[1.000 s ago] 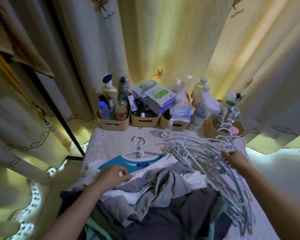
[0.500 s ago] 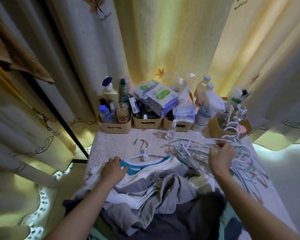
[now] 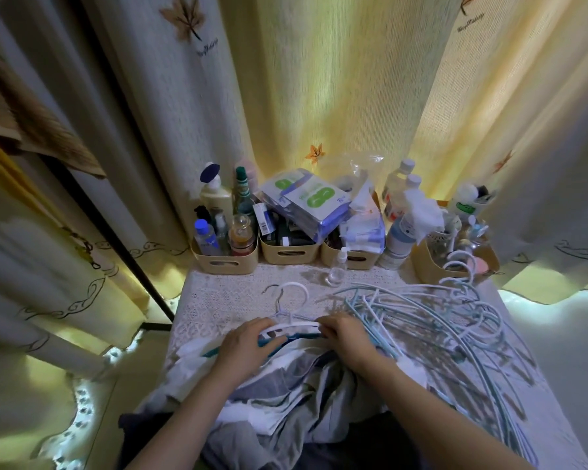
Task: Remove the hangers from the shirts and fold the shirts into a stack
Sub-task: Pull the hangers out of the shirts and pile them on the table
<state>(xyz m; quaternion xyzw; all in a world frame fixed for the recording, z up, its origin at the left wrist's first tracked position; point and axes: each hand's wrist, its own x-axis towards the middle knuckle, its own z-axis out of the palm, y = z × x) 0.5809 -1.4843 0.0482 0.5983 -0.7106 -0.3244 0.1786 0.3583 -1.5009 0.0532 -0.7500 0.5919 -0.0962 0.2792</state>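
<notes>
Head view: we note the left hand [image 3: 248, 347], fingers curled together over the left arm of the white hanger [image 3: 294, 312], which sits in the collar of the teal shirt [image 3: 275, 341] atop the shirt pile [image 3: 286, 405] on the table [image 3: 218, 300], the right hand [image 3: 345, 335] pinching its right arm, loose hangers [image 3: 438, 320] just beside.

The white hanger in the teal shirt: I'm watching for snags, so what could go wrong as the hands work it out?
The white hanger sits inside the collar of the teal shirt; a straight pull could stretch the neck. The loose hanger pile lies right beside the right hand, so the freed hanger might tangle there. The small clear bottle stands upright just beyond the hook and could be tipped.
</notes>
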